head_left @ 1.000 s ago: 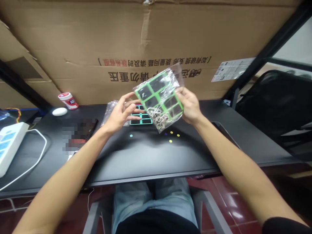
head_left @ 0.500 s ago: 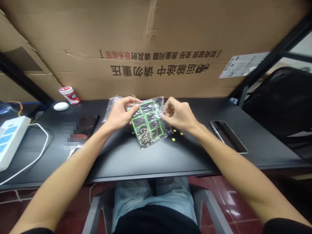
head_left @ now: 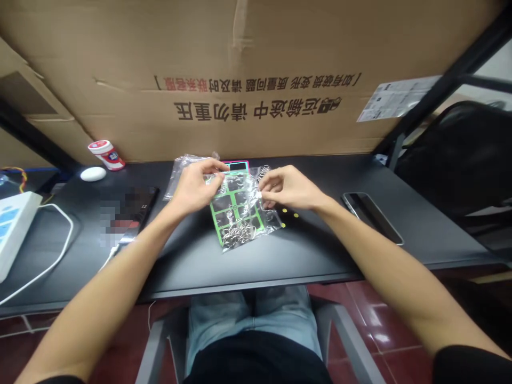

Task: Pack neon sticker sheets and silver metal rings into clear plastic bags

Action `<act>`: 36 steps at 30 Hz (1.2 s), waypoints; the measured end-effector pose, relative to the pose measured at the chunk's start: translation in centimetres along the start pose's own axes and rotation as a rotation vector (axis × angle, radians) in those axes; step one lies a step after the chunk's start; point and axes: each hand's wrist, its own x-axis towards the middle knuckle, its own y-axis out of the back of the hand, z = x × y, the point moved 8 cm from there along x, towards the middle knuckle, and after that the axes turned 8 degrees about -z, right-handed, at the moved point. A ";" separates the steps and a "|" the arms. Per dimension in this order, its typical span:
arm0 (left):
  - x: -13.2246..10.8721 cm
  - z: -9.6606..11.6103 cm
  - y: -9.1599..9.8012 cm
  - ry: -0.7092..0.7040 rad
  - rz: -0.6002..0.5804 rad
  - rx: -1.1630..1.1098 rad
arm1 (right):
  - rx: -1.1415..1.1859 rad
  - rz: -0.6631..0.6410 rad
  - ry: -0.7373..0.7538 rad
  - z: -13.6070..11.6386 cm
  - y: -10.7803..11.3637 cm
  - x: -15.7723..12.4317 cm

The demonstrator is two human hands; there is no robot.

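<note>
- Left hand [head_left: 196, 186] at the top of the pack, fingers curled and pinching the film of a clear plastic bag [head_left: 240, 210]!
- Right hand [head_left: 286, 188] on the bag's right edge, fingertips [head_left: 264, 188] bunched, gripping the film there.
- That bag sits between both hands, right over a matte black desk [head_left: 240, 261], holding a green-framed sheet with black panels [head_left: 236, 205] and a cluster of silver metal rings [head_left: 238, 233] at its lower end.
- Just behind it, a second clear plastic bag [head_left: 184, 176] by the left hand, and a pink-edged sheet [head_left: 236, 166] peeking out at the top.
- Small yellow dots [head_left: 290, 215] on the desk beside the right hand.
- Out right, a black smartphone [head_left: 372, 217] lies flat.
- Out left, a white power strip [head_left: 14, 224] with its white cable [head_left: 60, 250], a white oval object [head_left: 93, 174] and a red-and-white tub [head_left: 106, 154].
- Behind everything, a brown cardboard carton [head_left: 256, 53] printed with Chinese characters.
</note>
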 end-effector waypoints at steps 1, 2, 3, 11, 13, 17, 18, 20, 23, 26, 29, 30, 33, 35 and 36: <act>0.0 0.0 -0.3 -0.014 -0.011 0.027 | 0.002 0.015 -0.008 0.1 0.1 0.0; -0.1 -0.1 -0.6 -0.029 -0.025 0.053 | 0.022 0.017 -0.017 0.2 0.0 0.1; -0.1 -0.1 -0.9 -0.046 -0.037 0.074 | 0.058 0.009 -0.026 0.3 -0.1 0.1; -0.6 0.2 -2.4 -0.205 -0.138 0.193 | 0.279 -0.050 0.033 -0.6 -1.5 0.1; -0.8 0.8 -2.7 -0.279 -0.176 0.175 | 0.299 -0.114 0.050 -0.6 -2.2 0.2; -1.6 2.3 -4.0 -0.472 -0.342 0.119 | 0.164 -0.225 0.094 -0.5 -3.5 0.4; -1.7 2.5 -4.2 -0.498 -0.376 0.105 | 0.122 -0.241 0.094 -0.3 -3.7 0.4; -1.7 2.5 -4.5 -0.517 -0.408 0.085 | 0.059 -0.264 0.085 0.0 -3.9 0.4; -1.5 2.0 -4.8 -0.506 -0.411 0.071 | -0.006 -0.305 0.091 0.1 -4.1 0.3; -1.6 1.8 -5.2 -0.495 -0.417 0.057 | -0.062 -0.371 0.089 0.2 -4.5 0.1; -1.8 1.9 -5.4 -0.494 -0.407 0.064 | -0.141 -0.475 0.128 -0.2 -5.2 -0.3; -1.9 2.0 -5.4 -0.498 -0.397 0.078 | -0.168 -0.506 0.155 -0.4 -5.4 -0.5; -1.9 2.4 -5.4 -0.510 -0.364 0.140 | -0.245 -0.560 0.212 -0.7 -5.8 -0.8; -1.8 2.5 -5.3 -0.506 -0.339 0.190 | -0.298 -0.558 0.225 -0.7 -6.0 -0.8; -1.8 2.6 -5.2 -0.505 -0.325 0.209 | -0.324 -0.549 0.229 -0.7 -6.0 -0.8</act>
